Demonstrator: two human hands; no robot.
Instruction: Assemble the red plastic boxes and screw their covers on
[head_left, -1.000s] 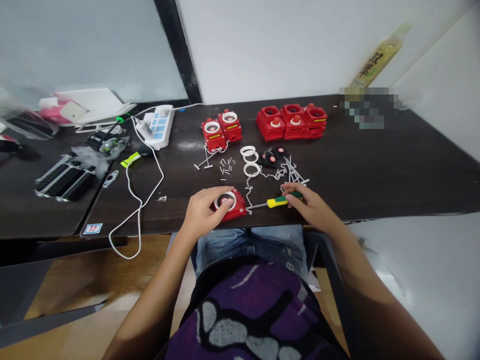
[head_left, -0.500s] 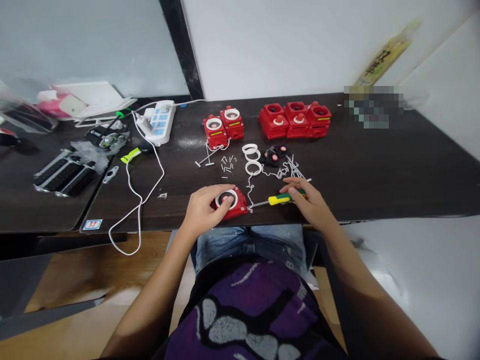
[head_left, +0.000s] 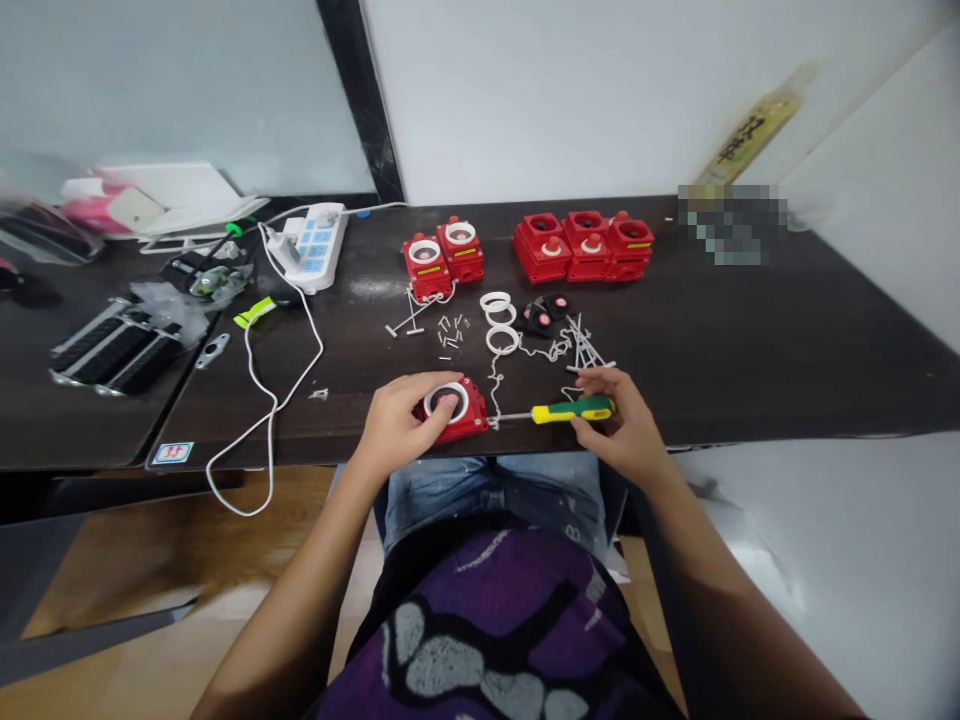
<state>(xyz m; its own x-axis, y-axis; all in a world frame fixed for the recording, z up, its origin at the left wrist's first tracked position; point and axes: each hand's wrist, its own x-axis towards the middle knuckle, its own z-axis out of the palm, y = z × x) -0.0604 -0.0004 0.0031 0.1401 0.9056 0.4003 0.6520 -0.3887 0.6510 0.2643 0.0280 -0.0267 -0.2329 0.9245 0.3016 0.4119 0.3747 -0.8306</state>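
My left hand (head_left: 397, 422) is closed round a red box (head_left: 471, 418) at the table's front edge, its thumb lying over the white ring (head_left: 457, 392) and dark round centre on top. A screwdriver (head_left: 571, 409) with a yellow and green handle lies level, its shaft reaching the box's right side. The exact contact of the tip is too small to make out. At the handle's rear end, my right hand (head_left: 619, 420) holds it loosely, thumb below and fingers above. White cord (head_left: 495, 378) runs beside the box near the tip.
Beyond my hands lie white rings (head_left: 502, 341), small screws (head_left: 452, 332), black round parts (head_left: 541, 317) and thin metal rods (head_left: 589, 345). Two red boxes (head_left: 444, 262) with white rings and a group of red housings (head_left: 583, 248) stand farther back. A power strip (head_left: 319, 250) and white cable (head_left: 249, 370) are left.
My right thumb has moved from the top of the screwdriver handle to its lower side, and the fingers have opened away a little. My left hand keeps its hold on the box.
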